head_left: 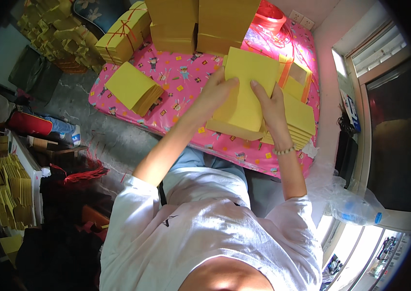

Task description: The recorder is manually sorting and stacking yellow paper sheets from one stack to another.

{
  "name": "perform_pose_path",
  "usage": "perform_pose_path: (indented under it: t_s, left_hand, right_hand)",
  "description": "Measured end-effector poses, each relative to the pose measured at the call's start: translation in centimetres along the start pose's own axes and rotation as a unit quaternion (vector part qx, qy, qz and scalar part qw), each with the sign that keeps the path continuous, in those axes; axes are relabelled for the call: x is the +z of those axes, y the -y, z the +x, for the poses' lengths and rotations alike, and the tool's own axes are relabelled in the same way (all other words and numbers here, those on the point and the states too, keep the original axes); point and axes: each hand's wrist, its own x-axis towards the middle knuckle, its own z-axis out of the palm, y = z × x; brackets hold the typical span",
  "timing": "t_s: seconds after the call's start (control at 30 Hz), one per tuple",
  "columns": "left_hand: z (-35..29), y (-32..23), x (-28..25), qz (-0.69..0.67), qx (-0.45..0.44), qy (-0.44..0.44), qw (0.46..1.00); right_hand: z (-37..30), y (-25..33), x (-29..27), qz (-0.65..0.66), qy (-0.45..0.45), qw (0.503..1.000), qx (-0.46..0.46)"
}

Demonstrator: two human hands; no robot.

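Both my hands grip a thick stack of yellow paper [250, 63] above the pink patterned tablecloth [181, 92]. My left hand [218, 92] is closed on its left edge, the thumb lying on top. From the right side, my right hand [272, 107] holds it with the thumb on the top sheet; most fingers of both hands are hidden. Just right of the held stack lies another yellow paper stack [300, 116], fanned at its edge. A smaller yellow stack [132, 87] rests on the cloth at the left.
Tall yellow stacks [174, 29] and a bundle tied with red string [125, 35] stand along the back. Red string [269, 20] lies at the back right. At far left, another person [1, 111] reaches to yellow bundles [13, 189]. A plastic bag [356, 206] hangs at right.
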Motion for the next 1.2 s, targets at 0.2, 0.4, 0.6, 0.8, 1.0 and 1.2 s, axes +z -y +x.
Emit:
perform_pose_path:
  t_s: [0.2, 0.4, 0.6, 0.8, 1.0, 1.2]
  left_hand:
    - [-2.1, 0.9, 1.3, 0.022, 0.203, -0.002, 0.979]
    - [-4.0, 0.4, 1.7, 0.045, 0.246, 0.002, 0.968]
    - [-4.7, 1.2, 1.3, 0.032, 0.244, 0.001, 0.969]
    - [-4.9, 0.9, 1.1, 0.029, 0.243, -0.020, 0.969]
    - [-3.0, 0.8, 0.1, -0.019, 0.194, -0.040, 0.980]
    - [-0.8, -0.1, -1.1, -0.094, 0.018, -0.013, 0.995]
  right_hand:
    - [-2.2, 0.3, 0.5, -0.036, -0.005, 0.996, -0.083]
    - [-3.9, 0.8, 0.6, -0.012, 0.013, 0.994, -0.110]
    - [-4.4, 0.1, 0.7, 0.021, 0.030, 0.993, -0.109]
    - [-4.3, 1.0, 0.8, -0.020, 0.053, 0.994, -0.097]
    - [-1.6, 1.5, 1.1, -0.031, 0.049, 0.998, -0.026]
    - [1.3, 0.8, 0.9, -0.004, 0.055, 0.997, 0.046]
